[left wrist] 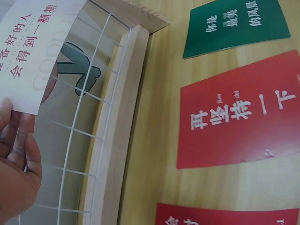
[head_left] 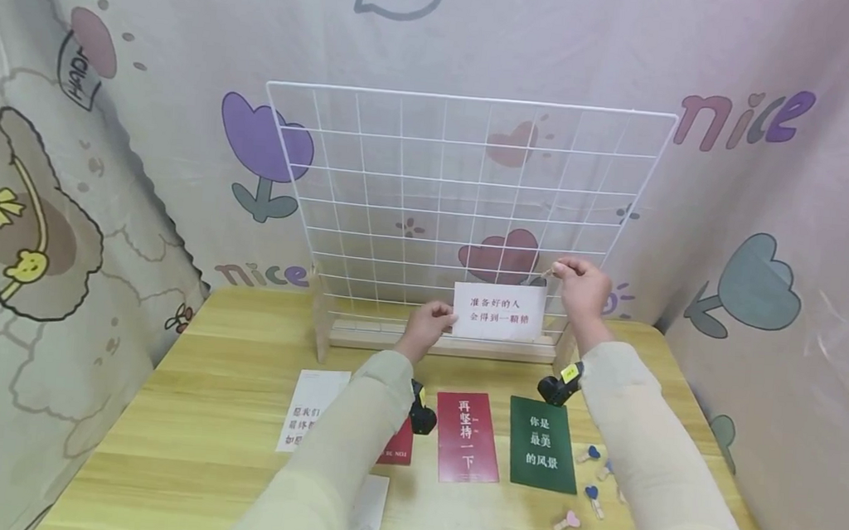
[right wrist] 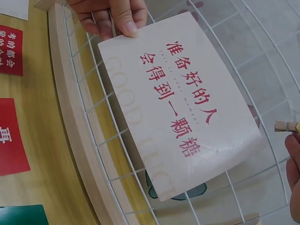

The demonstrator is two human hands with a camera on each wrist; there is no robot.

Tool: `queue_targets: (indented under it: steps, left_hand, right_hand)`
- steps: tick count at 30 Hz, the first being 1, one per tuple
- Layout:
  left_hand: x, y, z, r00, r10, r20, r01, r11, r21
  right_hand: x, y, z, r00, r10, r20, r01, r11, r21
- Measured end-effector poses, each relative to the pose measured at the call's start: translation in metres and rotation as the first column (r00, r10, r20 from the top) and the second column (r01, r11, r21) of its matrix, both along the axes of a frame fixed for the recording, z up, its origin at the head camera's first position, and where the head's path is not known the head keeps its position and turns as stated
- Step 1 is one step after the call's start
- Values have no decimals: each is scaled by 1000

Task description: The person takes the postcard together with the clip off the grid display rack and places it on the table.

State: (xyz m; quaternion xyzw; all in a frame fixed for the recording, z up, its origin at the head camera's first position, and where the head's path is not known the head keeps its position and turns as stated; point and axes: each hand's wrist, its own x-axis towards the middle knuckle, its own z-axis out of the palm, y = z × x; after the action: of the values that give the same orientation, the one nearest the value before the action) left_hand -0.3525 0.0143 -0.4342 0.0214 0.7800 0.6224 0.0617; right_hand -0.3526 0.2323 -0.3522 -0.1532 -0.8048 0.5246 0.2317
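A white card [head_left: 499, 312] with red Chinese characters is up against the lower part of a white wire grid [head_left: 439, 180]. My left hand [head_left: 428, 329] pinches the card's left edge, thumb in front and fingers behind, as the right wrist view shows at the left hand [right wrist: 110, 16]. Beside the card's upper right corner, my right hand [head_left: 584, 292] pinches a small wooden clothespin [right wrist: 286, 126]. In the right wrist view the clothespin is apart from the card.
On the wooden table lie a red card [head_left: 468, 437], a green card [head_left: 542, 445] and a white card [head_left: 314, 406]. Several small heart-topped clothespins [head_left: 592, 496] are scattered near the right forearm. The grid stands on a wooden base [head_left: 441, 345] before a patterned curtain.
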Motion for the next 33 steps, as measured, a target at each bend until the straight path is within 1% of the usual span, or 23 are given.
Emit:
queue_targets:
  steps: [2,6,9,13,15,18,21,25,28,33]
  left_hand:
    - [4,-3,-2,1000,-4,2,4,1000,3]
    - [11,-7,-6,999,4,32,-5,1000,30]
    - [18,-9,-8,998,14,66,-16,999,34]
    - [26,-13,-11,996,16,89,-21,998,54]
    - [30,-15,-13,995,13,94,-19,998,59]
    - [35,-19,-15,995,0,96,-5,999,50]
    - [40,-24,-17,994,-12,107,6,998,56]
    - [48,-29,-17,993,-21,120,16,999,43]
    - [53,-33,-18,993,-30,112,27,999,25]
    - [65,-39,-25,994,-38,104,32,998,58]
  right_hand:
    - [3,0,-2,1000,23,6,-23,999,-32]
    - [9,-1,-6,998,61,17,-59,996,-69]
    - [15,-1,-9,997,74,8,-73,993,-94]
    - [22,-1,-13,996,88,-3,-88,988,-128]
    - [26,-1,-15,996,93,3,-92,986,-138]
    - [32,-1,-17,994,99,36,-95,989,-116]
    - [39,-2,-21,993,109,53,-102,988,-116]
    - [46,-5,-28,992,119,43,-112,983,-147]
    - [50,-5,-32,993,116,36,-109,982,-153]
    - [60,-7,-38,993,108,46,-99,981,-166]
